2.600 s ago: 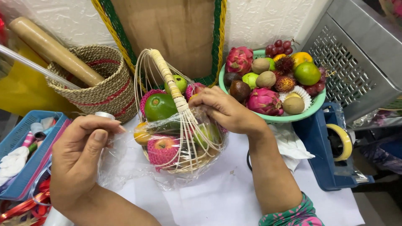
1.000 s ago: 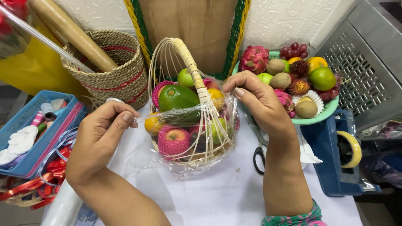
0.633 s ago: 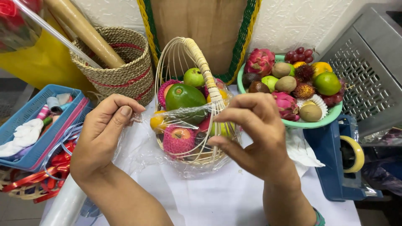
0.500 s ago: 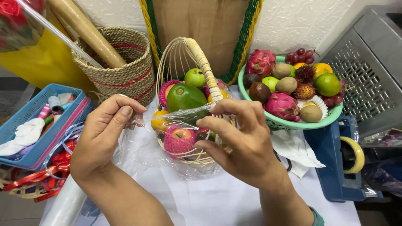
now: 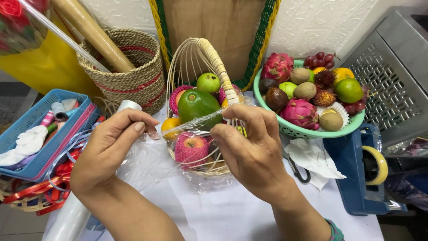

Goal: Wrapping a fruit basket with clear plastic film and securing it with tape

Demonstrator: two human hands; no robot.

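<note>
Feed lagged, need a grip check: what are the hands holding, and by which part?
Both hands pinch a stretched strip of clear plastic wrap in front of the fruit basket: left hand at its left end, right hand at its right end, between thumb and fingers.

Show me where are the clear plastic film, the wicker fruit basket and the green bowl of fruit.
clear plastic film point(image 5: 196, 119): head view, on the stretched strip between the two hands.
wicker fruit basket point(image 5: 214, 60): head view, on its arched handle.
green bowl point(image 5: 312, 132): head view, on its front rim.

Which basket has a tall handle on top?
The white wicker basket between the hands, full of fruit; the brown woven basket behind has no handle and holds rolls.
</note>
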